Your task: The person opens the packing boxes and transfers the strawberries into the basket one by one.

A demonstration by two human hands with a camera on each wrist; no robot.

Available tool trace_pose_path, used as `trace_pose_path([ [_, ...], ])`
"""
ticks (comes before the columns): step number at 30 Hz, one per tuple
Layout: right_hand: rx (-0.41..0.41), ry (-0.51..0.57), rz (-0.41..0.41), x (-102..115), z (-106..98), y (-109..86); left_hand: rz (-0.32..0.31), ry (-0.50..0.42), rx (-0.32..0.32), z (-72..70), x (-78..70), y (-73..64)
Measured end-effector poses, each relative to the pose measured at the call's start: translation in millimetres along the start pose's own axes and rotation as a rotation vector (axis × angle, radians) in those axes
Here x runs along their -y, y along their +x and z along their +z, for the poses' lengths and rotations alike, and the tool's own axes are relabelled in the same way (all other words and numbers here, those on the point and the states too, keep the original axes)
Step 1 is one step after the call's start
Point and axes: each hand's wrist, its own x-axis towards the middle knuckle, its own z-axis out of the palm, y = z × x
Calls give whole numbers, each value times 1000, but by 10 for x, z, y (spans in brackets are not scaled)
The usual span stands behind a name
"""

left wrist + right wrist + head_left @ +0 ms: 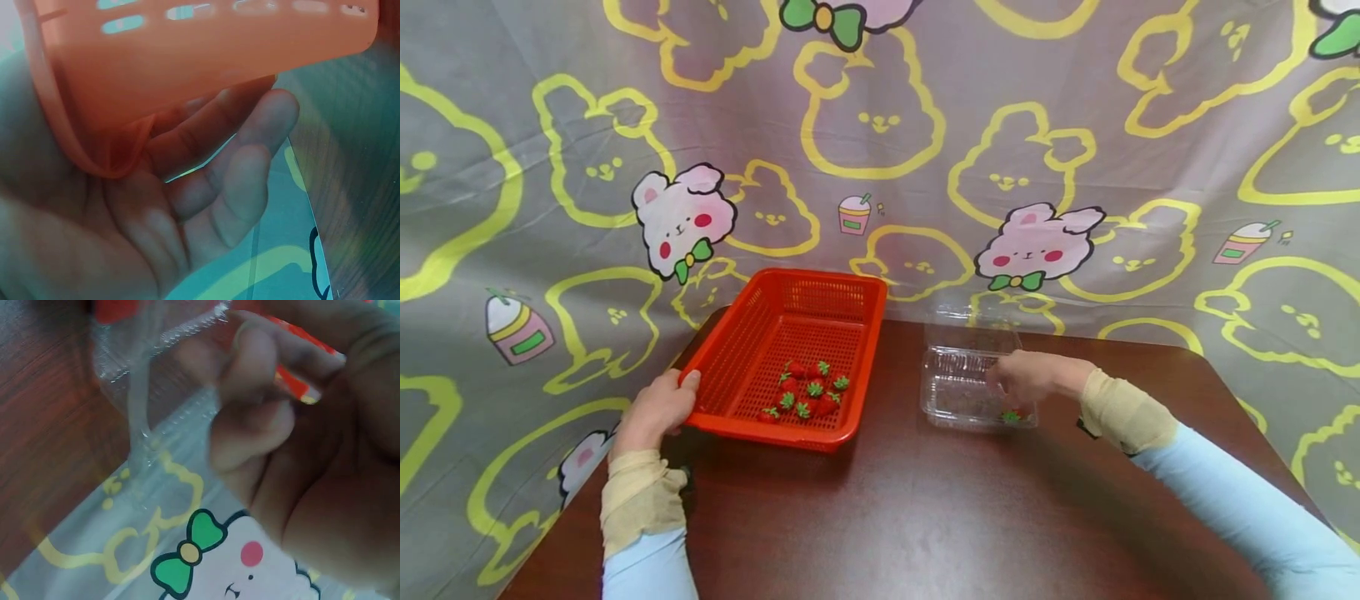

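My left hand (658, 407) grips the near left corner of a red plastic basket (867, 350), its thumb over the rim and its fingers underneath. Several red strawberries (815, 388) with green leaves lie in the near right part of the basket. Over a clear plastic box (942, 408) hovers my right hand (1037, 377), fingers loosely bent; nothing shows between them, though the right wrist view (275, 425) is blurred. One strawberry (1013, 414) lies at the box's near right corner, just below that hand.
Behind the box its clear lid (973, 329) stands raised. All of this is on a dark brown table (895, 517). A grey cloth (917, 200) with cartoon prints hangs close behind and along the left side.
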Motion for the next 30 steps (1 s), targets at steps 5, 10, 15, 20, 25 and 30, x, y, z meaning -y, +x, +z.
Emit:
trace_pose_path([
  [5,51,-63,91,36,83,72,-15,-12,4,2,-4,-6],
  [10,71,-114,97,40,152,113,-16,-34,12,20,-2,7],
  [15,83,-100,118,39,214,150,-22,-29,13,22,8,13],
  [20,63,-110,99,31,245,182,-20,-26,18,15,13,8],
  [25,-13,-169,86,38,231,194,-8,-35,13,15,10,6],
  [30,-27,-224,104,66,224,192,-6,-40,10,9,5,3],
])
